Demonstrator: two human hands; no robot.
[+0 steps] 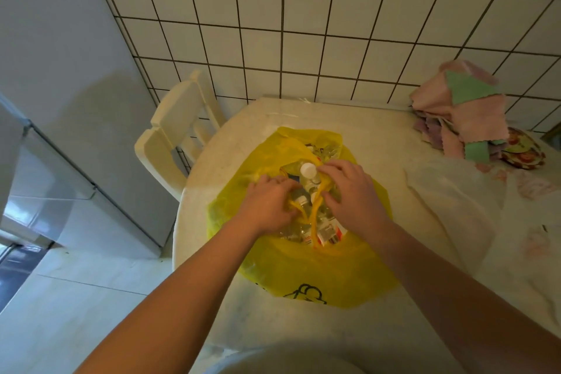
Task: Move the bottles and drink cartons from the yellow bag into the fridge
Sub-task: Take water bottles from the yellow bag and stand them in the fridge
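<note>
A pale tabletop (243,136) with a rounded left edge is carrying everything here. A yellow bag (318,279) is sitting upright near its middle, sagging outward, its printed side facing the near edge. A thin whitish plastic sheet (455,200) is lying crumpled just beside the bag on the right. At the far right corner a heap of pink, green and lilac cloths (470,112) is spilling over a flower-patterned dish (523,153). Small white scraps (304,100), too small to identify, are lying at the far edge.
</note>
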